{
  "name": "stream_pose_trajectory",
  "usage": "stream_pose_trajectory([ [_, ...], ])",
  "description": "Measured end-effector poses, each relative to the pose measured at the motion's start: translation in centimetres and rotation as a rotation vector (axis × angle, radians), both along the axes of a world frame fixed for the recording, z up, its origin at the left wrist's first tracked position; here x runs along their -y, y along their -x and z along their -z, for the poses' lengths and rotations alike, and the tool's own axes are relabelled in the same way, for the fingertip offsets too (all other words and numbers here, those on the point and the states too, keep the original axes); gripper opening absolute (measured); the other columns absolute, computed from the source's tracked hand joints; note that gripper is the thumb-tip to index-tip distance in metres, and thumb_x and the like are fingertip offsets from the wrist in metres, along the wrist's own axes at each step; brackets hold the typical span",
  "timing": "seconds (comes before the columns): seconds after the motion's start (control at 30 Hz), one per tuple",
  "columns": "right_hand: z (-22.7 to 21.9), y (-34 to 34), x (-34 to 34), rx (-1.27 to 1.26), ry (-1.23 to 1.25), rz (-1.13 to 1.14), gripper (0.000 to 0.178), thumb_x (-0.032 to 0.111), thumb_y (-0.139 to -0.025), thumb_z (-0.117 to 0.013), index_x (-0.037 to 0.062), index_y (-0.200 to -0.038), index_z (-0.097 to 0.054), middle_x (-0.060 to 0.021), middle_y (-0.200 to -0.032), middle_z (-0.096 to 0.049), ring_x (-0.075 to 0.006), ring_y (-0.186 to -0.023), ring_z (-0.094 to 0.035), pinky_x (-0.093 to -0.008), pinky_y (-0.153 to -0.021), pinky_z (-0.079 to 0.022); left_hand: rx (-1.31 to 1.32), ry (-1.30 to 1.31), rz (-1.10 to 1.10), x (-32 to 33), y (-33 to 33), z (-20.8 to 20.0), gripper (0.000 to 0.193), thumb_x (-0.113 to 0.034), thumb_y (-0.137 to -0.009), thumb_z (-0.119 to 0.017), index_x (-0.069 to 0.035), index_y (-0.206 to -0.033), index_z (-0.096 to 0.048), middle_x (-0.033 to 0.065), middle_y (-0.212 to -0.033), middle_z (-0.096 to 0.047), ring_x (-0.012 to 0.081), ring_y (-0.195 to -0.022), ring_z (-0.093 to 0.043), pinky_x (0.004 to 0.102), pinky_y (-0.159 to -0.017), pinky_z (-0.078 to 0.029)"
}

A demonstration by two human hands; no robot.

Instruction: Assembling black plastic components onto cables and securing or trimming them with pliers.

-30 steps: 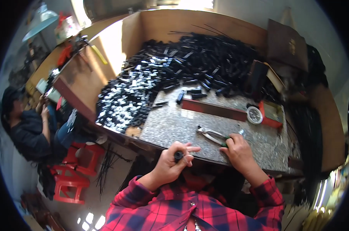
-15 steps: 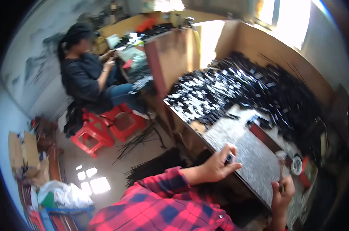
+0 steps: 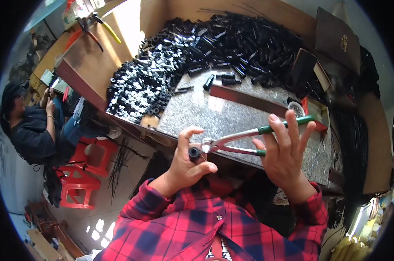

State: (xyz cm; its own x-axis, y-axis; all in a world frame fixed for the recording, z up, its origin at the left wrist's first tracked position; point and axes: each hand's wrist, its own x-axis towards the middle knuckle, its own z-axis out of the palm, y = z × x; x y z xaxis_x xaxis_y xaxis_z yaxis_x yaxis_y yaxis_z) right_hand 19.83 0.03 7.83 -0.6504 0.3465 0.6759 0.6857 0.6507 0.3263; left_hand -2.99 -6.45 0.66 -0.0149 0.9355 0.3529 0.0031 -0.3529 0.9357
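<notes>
My left hand (image 3: 186, 164) is curled around a short black tube (image 3: 194, 153), its hollow end facing up. My right hand (image 3: 286, 152) holds a pair of metal pincers (image 3: 236, 138) with green handles, which stand spread apart. Its fingers are partly stretched along the handles. The jaws of the pincers reach my left hand and sit right beside the tube; whether they grip it I cannot tell. A thin wire-like strand shows near the jaws. Both hands are above the near edge of the speckled grey worktop (image 3: 184, 114).
Heaps of black tubes (image 3: 245, 48) and small black-and-white pieces (image 3: 140, 82) cover the back and left. A flat metal bar (image 3: 249, 99) and a white ring (image 3: 295, 108) lie mid-right. Pliers (image 3: 89, 31) hang over the left partition. A person (image 3: 36, 126) sits left by red stools (image 3: 81, 191).
The view has swung right. My right hand has come from the bench's right side towards my left hand, and the pincers now show clearly in it. My left hand still holds the tube.
</notes>
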Motion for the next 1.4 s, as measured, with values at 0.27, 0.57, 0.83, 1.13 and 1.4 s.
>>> stream_pose_trajectory([
  [0.27,-0.6,0.3,1.4,-0.028,0.185,-0.074,0.03,0.019,-0.075,-0.072,0.0045,-0.088,-0.05,-0.014,-0.112,-0.05,-0.0346,-0.107,-0.052,-0.059,-0.102,-0.028,-0.135,0.083,-0.289,0.7,-0.9,-0.8,0.049,-0.008,-0.065,-0.081,-0.005,-0.104,-0.052,0.0004,-0.075,-0.062,0.004,-0.071,-0.058,0.0186,-0.064,-0.046],
  [0.57,0.0,-1.5,2.7,-0.022,0.695,-0.265,0.034,0.025,-0.072,-0.076,0.005,-0.077,-0.049,-0.0133,-0.078,-0.058,-0.0261,-0.07,-0.059,-0.0342,-0.058,-0.045,-0.049,0.084,-0.122,1.6,0.3,-0.2,0.079,-0.054,-0.046,-0.08,-0.002,-0.099,-0.054,-0.0008,-0.073,-0.058,0.0043,-0.068,-0.056,0.0182,-0.058,-0.042],
  [0.83,1.2,-1.9,3.8,-0.121,2.405,-0.406,0.043,0.024,-0.077,-0.077,0.003,-0.1,-0.047,-0.0039,-0.067,-0.059,-0.0115,-0.055,-0.059,-0.0259,-0.048,-0.045,-0.184,-0.071,0.05,1.3,1.0,-1.1,0.07,-0.063,-0.043,-0.075,-0.002,-0.073,-0.063,0.0036,-0.065,-0.061,0.0128,-0.06,-0.061,0.024,-0.053,-0.045],
  [1.13,0.8,-2.4,4.4,-0.188,2.029,-0.325,0.032,0.025,-0.091,-0.054,-0.0032,-0.105,-0.053,-0.0209,-0.087,-0.063,-0.0271,-0.07,-0.064,-0.0367,-0.065,-0.051,-0.11,-0.072,0.04,0.4,1.7,-2.1,0.075,-0.065,-0.042,-0.073,-0.002,-0.081,-0.063,0.0013,-0.069,-0.059,0.0082,-0.061,-0.056,0.022,-0.054,-0.043],
  [1.4,1.3,-2.5,5.0,0.035,1.627,-0.226,0.051,0.011,-0.068,-0.073,0.0032,-0.112,-0.047,-0.0119,-0.08,-0.058,-0.0278,-0.067,-0.06,-0.0361,-0.062,-0.047,-0.251,-0.084,0.095,0.2,0.6,-1.6,0.065,-0.058,-0.046,-0.077,-0.002,-0.076,-0.063,0.0039,-0.065,-0.06,0.0129,-0.057,-0.059,0.0236,-0.051,-0.042],
])
